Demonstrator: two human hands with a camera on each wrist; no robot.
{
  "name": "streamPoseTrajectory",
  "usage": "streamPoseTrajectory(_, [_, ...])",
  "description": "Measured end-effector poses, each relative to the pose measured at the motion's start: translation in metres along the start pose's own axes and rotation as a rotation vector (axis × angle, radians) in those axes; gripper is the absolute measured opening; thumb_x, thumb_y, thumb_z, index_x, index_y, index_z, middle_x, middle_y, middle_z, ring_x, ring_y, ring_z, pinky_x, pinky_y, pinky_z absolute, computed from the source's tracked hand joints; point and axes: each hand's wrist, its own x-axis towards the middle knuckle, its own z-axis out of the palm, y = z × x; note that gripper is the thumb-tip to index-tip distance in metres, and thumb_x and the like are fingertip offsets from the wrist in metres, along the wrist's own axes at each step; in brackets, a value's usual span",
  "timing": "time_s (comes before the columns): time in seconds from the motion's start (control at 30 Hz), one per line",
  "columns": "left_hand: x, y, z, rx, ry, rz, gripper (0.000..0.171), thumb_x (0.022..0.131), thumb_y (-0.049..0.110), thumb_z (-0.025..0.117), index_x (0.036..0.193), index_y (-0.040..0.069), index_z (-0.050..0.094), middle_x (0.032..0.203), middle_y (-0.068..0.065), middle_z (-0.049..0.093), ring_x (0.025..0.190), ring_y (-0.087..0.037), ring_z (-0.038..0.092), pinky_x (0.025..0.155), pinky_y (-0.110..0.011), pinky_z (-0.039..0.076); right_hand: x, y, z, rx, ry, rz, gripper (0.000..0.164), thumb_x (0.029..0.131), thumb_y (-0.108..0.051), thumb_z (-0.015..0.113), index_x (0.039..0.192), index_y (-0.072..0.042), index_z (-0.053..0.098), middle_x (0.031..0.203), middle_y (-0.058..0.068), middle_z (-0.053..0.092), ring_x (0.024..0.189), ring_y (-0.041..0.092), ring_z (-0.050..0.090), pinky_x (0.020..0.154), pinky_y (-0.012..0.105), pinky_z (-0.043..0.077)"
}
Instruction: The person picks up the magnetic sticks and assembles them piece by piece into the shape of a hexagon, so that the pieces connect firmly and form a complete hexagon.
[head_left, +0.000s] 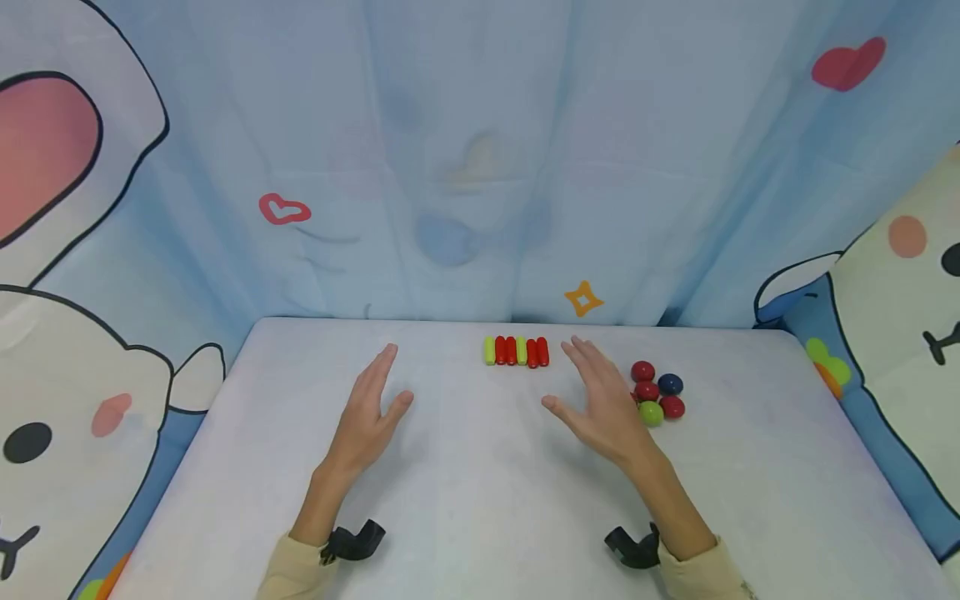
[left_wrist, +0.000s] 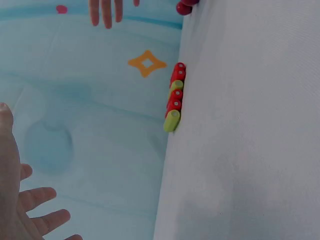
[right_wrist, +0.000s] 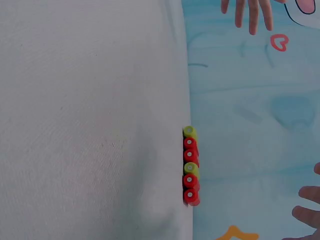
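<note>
Both hands hover over the white table with straight fingers and hold nothing. The left hand [head_left: 367,417] is to the left of a row of small red and yellow-green cylinders [head_left: 516,352], which lie side by side near the table's back edge. The right hand [head_left: 603,408] is to the right of that row. Close beside the right hand lies a cluster of round balls: several red balls [head_left: 672,407], one dark blue ball [head_left: 671,384] and one green ball [head_left: 651,413]. Part of the cluster is hidden behind the right hand. In both wrist views the cylinder row [left_wrist: 175,97] shows end-on.
The white table [head_left: 480,517] reaches back to a light blue curtain [head_left: 465,167] printed with hearts and cartoon animals. A black band with a curved piece sits on each wrist, the left one [head_left: 356,542] and the right one [head_left: 633,548].
</note>
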Motion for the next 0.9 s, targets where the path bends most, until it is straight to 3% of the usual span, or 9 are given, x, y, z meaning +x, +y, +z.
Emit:
streamPoseTrajectory(0.27, [-0.003,-0.002,-0.011,-0.016,0.073,-0.038,0.061,0.099,0.033,0.052,0.154,0.024,0.026,0.158,-0.001,0.031,0.146,-0.025,0.029,0.116,-0.053,0.028,0.002,0.014,-0.008,0.099,0.068,-0.027,0.079,0.082,-0.037,0.075,0.147,-0.01,0.038,0.151,0.017,0.041,0.138,0.038,0.038,0.101,0.063,0.042])
streamPoseTrajectory(0.5, [-0.006,-0.006,-0.012,-0.008,0.059,-0.105,0.059,0.099,0.04,0.051,0.151,0.022,0.031,0.155,-0.004,0.035,0.145,-0.027,0.032,0.114,-0.056,0.031,0.001,0.024,-0.012,0.196,0.11,-0.053,0.074,0.083,-0.03,0.077,0.144,-0.006,0.042,0.145,0.02,0.046,0.132,0.039,0.045,0.094,0.062,0.047])
streamPoseTrajectory(0.67, [-0.005,-0.007,-0.008,-0.017,0.033,-0.108,0.059,0.098,0.042,0.052,0.15,0.02,0.034,0.154,-0.005,0.037,0.144,-0.027,0.033,0.113,-0.055,0.032,0.001,0.031,-0.016,0.214,0.138,-0.074,0.071,0.082,-0.023,0.077,0.142,-0.002,0.044,0.143,0.021,0.048,0.127,0.039,0.048,0.094,0.061,0.047])
streamPoseTrajectory(0.9, [-0.005,-0.009,-0.003,-0.008,0.012,-0.109,0.06,0.098,0.045,0.051,0.15,0.02,0.034,0.155,-0.005,0.037,0.144,-0.027,0.033,0.114,-0.055,0.032,0.002,0.039,-0.023,0.231,0.122,-0.026,0.07,0.085,-0.023,0.075,0.142,-0.001,0.042,0.144,0.022,0.046,0.13,0.04,0.046,0.1,0.062,0.043])
